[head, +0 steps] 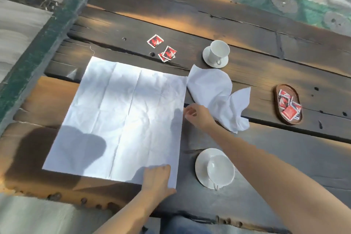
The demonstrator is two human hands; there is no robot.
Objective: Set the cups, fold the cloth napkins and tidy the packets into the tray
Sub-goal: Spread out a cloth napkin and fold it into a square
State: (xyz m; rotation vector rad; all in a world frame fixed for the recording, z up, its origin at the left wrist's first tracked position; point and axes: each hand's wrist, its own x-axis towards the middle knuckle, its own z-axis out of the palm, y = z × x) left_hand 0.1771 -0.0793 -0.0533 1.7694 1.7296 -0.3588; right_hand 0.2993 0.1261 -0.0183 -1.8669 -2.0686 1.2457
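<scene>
Nearest: pressing left hand [157, 178] flat on napkin [121, 119] corner; pinching its right edge with right hand [197, 115]. Lies spread on table [275, 150]. Seems light, limp; best gripped at corners.

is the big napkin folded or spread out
Spread out: the big napkin lies flat, one layer, only crease lines showing.

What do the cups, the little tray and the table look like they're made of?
Cups: likely glazed ceramic, white and glossy with highlights. Tray: probably wood, brown, matte, smooth rim. Table: rough dark wood planks, with cracks, knots and grain.
</scene>
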